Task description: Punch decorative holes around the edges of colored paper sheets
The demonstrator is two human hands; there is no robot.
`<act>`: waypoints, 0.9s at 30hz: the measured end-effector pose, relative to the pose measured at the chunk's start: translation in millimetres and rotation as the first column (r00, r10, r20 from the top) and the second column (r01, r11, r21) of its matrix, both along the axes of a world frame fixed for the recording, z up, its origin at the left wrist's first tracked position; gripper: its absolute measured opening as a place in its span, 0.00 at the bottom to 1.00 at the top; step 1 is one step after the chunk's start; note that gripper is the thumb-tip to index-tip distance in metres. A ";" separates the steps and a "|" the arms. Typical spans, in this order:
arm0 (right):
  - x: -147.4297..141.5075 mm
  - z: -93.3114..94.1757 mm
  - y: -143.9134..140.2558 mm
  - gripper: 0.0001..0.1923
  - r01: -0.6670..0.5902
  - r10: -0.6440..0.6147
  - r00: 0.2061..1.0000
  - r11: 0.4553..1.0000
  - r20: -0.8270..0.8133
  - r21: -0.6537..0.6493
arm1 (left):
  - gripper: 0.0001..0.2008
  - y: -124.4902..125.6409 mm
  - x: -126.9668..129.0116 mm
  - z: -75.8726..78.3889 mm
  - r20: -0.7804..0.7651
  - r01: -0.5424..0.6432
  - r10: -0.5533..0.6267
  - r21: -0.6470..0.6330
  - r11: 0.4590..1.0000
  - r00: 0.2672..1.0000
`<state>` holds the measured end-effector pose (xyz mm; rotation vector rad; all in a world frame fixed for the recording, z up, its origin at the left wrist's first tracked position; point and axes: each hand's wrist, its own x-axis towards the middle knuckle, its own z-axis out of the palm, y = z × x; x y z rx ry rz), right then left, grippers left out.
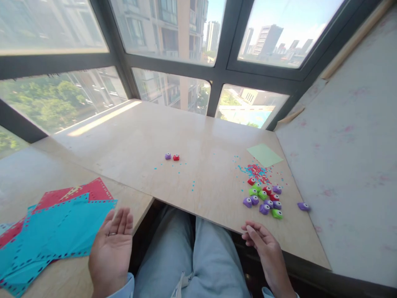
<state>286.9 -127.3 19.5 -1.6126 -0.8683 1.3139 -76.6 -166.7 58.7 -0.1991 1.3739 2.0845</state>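
Currently the left hand (110, 248) is held palm-up with its fingers (122, 219) spread flat and nothing in them, just beside the blue and red punched paper sheets (58, 225) on the low surface (25, 174). The right hand (263, 246) is rested at the near edge of the wooden board (186, 132), fingers loosely curled and holding nothing, close to a cluster of small purple, green and red punches (263, 198). Paper confetti (256, 169) and a green sheet (264, 155) are seen beyond the cluster.
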 end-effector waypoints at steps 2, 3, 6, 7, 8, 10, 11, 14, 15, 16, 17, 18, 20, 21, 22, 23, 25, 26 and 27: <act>7.5 2.0 7.5 0.28 0.028 -0.040 0.990 0.996 0.133 0.089 | 0.15 17.6 18.8 3.3 -0.278 0.152 -0.150 -0.013 0.988 0.949; 11.4 3.2 12.0 0.26 0.035 -0.066 0.974 0.988 0.215 0.148 | 0.19 28.1 25.3 1.9 -0.388 0.199 -0.213 -0.077 0.977 0.897; 23.1 5.5 27.6 0.21 -0.028 -0.200 0.845 0.910 0.496 0.415 | 0.32 68.6 29.8 -13.1 -0.640 0.297 -0.429 -0.310 0.903 0.637; 26.8 5.4 33.0 0.21 -0.081 -0.258 0.778 0.864 0.573 0.498 | 0.36 84.8 27.3 -19.9 -0.705 0.271 -0.479 -0.395 0.878 0.523; 30.3 4.7 38.1 0.22 -0.137 -0.307 0.709 0.823 0.635 0.551 | 0.41 101.8 23.9 -26.7 -0.754 0.227 -0.505 -0.452 0.863 0.420; 36.2 0.8 47.1 0.26 -0.229 -0.359 0.587 0.786 0.726 0.574 | 0.49 136.5 17.3 -38.0 -0.784 0.170 -0.554 -0.528 0.832 0.279; 38.7 -2.3 50.8 0.29 -0.260 -0.361 0.539 0.788 0.761 0.558 | 0.52 152.9 15.1 -42.0 -0.769 0.161 -0.597 -0.574 0.803 0.228; 44.4 -13.8 58.7 0.36 -0.316 -0.333 0.449 0.808 0.829 0.496 | 0.56 194.4 14.3 -47.2 -0.718 0.084 -0.684 -0.679 0.729 0.129; 45.8 -17.6 60.5 0.37 -0.327 -0.326 0.434 0.812 0.840 0.484 | 0.57 205.1 15.0 -47.4 -0.710 0.054 -0.697 -0.695 0.717 0.103; 47.0 -21.2 62.1 0.38 -0.332 -0.323 0.424 0.813 0.846 0.477 | 0.58 214.3 15.5 -47.3 -0.706 0.024 -0.704 -0.704 0.709 0.084; 47.9 -24.3 63.5 0.39 -0.337 -0.315 0.416 0.818 0.853 0.466 | 0.58 222.2 15.5 -47.4 -0.704 0.001 -0.707 -0.708 0.706 0.070; 48.6 -26.9 64.6 0.39 -0.335 -0.317 0.407 0.821 0.857 0.462 | 0.58 229.2 14.8 -47.9 -0.703 -0.017 -0.709 -0.710 0.704 0.059; 49.5 -30.6 66.0 0.38 -0.343 -0.310 0.392 0.824 0.866 0.451 | 0.56 241.0 11.4 -51.1 -0.704 -0.046 -0.709 -0.710 0.703 0.039; 49.6 -31.7 66.2 0.38 -0.347 -0.312 0.388 0.822 0.867 0.452 | 0.53 246.3 9.2 -53.8 -0.707 -0.054 -0.707 -0.707 0.705 0.020; 49.6 -32.4 66.1 0.37 -0.348 -0.317 0.387 0.819 0.866 0.456 | 0.49 251.2 7.0 -56.9 -0.712 -0.054 -0.702 -0.701 0.711 -0.008; 49.6 -32.9 65.8 0.37 -0.351 -0.317 0.389 0.817 0.865 0.457 | 0.44 255.8 5.2 -60.3 -0.714 -0.042 -0.698 -0.697 0.716 -0.049; 49.9 -33.9 64.8 0.36 -0.344 -0.307 0.397 0.824 0.865 0.451 | 0.31 263.2 4.3 -66.4 -0.721 0.004 -0.680 -0.686 0.727 -0.135; 50.3 -34.7 64.4 0.35 -0.338 -0.296 0.403 0.832 0.866 0.441 | 0.25 265.7 5.6 -68.6 -0.727 0.034 -0.665 -0.679 0.733 -0.170; 51.0 -35.6 64.1 0.34 -0.329 -0.284 0.408 0.841 0.868 0.429 | 0.21 267.1 8.3 -70.0 -0.735 0.063 -0.651 -0.671 0.739 -0.189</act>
